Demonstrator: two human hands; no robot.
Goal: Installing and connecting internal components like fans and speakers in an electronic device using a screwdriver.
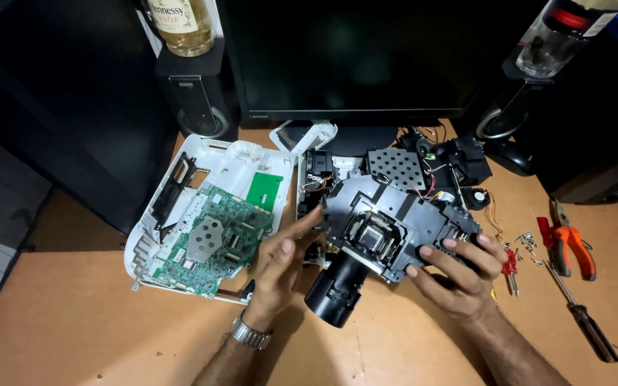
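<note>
- your right hand (pixel 459 275) grips the right end of the optical block (pixel 395 221), fingers curled over its top edge, thumb below.
- your left hand (pixel 280 261) is open, fingers stretched, tips touching the block's left edge; it steadies rather than clamps. a watch (pixel 250 333) sits on that wrist.
- optical block: a dark grey assembly with a square opening in its middle and a black lens (pixel 334 292) pointing down toward you. it is tilted and seems lifted partly off the desk (pixel 73 322), at centre, just in front of the monitor (pixel 352 57).
- done, as far as it shows: the white shell (pixel 230 161) is off and lies open to the left, with the green board (pixel 212 239) resting in it. the block looks free of that shell. loose screws (pixel 527 239) lie to the right.
- left, by my judgement: coloured wires (pixel 434 179) behind the block appear still attached to the black parts and the perforated plate (pixel 395 166) at the back, so the block is likely not fully separate. i cannot tell whether any screws hold it underneath.
- further out on the right: orange pliers (pixel 574 246), a long screwdriver (pixel 581 318), and a small red screwdriver (pixel 511 268) just beside your right hand.
- speakers (pixel 198 100) flank the monitor, each with a bottle (pixel 187 25) on top.
</note>
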